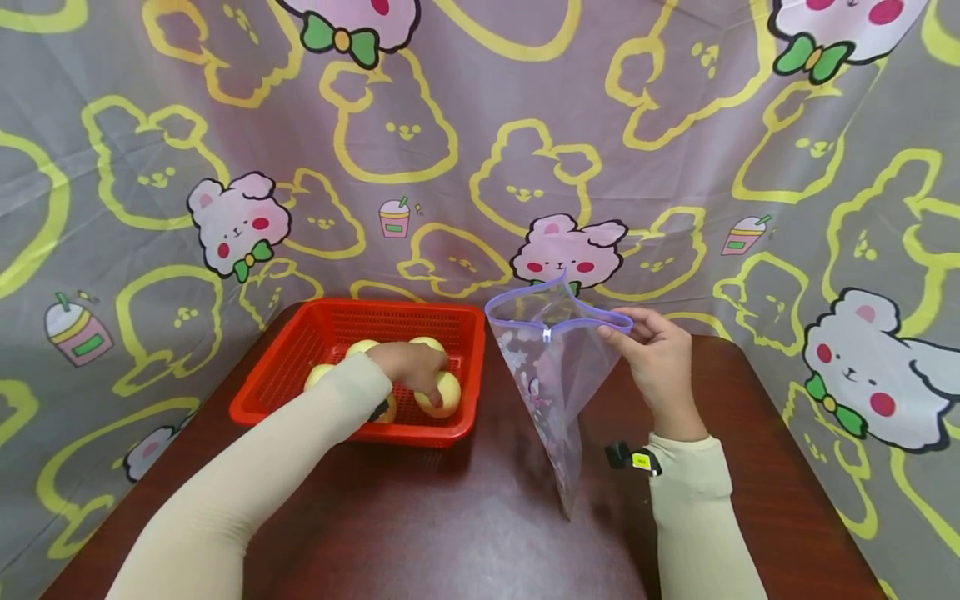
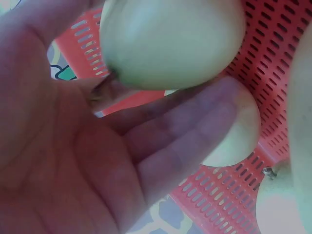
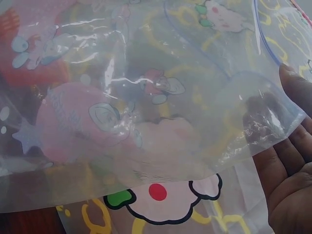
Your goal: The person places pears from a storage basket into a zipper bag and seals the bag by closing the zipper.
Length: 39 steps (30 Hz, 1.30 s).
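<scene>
My left hand reaches down into a red plastic basket and grips a pale yellow pear near its right wall. In the left wrist view this pear lies between thumb and fingers, its stem toward the palm. My right hand pinches the right end of the rim of a clear zip bag with a purple edge and white slider. The bag hangs with its mouth spread and its lower corner pointing down. In the right wrist view, printed pink figures show on the bag.
Several other pears lie in the basket, partly hidden by the left hand and sleeve. Both stand on a dark brown table. A patterned cloth with cartoon animals hangs behind and at both sides.
</scene>
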Available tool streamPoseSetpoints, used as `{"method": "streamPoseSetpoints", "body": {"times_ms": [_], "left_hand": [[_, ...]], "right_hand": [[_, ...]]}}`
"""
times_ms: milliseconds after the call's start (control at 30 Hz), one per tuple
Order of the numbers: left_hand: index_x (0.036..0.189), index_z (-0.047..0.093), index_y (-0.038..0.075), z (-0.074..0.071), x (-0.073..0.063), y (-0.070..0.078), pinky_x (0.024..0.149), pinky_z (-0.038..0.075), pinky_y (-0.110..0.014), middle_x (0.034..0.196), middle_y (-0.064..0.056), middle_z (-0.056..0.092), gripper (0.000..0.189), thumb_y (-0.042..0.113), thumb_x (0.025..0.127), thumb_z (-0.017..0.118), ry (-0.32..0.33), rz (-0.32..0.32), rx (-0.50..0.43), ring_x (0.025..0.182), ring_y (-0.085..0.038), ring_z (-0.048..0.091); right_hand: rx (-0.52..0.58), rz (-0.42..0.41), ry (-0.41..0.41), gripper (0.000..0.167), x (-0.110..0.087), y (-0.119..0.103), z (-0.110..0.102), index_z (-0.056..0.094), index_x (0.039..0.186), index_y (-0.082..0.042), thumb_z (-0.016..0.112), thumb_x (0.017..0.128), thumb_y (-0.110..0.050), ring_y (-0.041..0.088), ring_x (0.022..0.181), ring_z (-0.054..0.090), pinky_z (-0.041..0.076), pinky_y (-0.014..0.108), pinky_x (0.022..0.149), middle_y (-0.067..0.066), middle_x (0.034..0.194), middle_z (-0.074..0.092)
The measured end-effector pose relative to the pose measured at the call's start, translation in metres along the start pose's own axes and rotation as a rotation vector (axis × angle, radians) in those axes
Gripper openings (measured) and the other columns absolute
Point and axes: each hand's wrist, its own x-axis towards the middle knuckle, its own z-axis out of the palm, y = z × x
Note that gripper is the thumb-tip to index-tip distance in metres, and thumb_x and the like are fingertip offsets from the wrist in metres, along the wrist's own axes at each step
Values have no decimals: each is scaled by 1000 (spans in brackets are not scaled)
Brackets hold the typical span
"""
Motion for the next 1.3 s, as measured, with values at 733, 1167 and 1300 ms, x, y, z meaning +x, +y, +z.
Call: {"method": "streamPoseSetpoints", "body": {"times_ms": [733, 1167, 1300], "left_hand": [[133, 61, 15, 4, 12, -13, 99, 43, -41, 126, 0, 60, 65, 40, 77, 81, 77, 115, -130, 110, -19, 53], [133, 60, 9, 6, 18, -20, 95, 45, -34, 126, 0, 60, 68, 32, 74, 86, 107, 187, -130, 106, -15, 54], [131, 62, 10, 4, 18, -20, 92, 46, -33, 122, 1, 61, 65, 31, 74, 86, 141, 200, -146, 103, -15, 54]], "right_hand": [[-2, -14, -20, 28, 2, 2, -3, 69, 103, 9, 79, 77, 4, 13, 80, 70, 55, 22, 70, 3, 89, 73], [-58, -1, -26, 29, -1, -14, 1, 66, 103, 14, 77, 78, 7, 8, 80, 69, 54, 20, 71, -4, 88, 72], [-75, 3, -21, 29, -1, -15, 1, 67, 104, 12, 78, 78, 5, 9, 81, 69, 54, 21, 72, -3, 88, 73]]}}
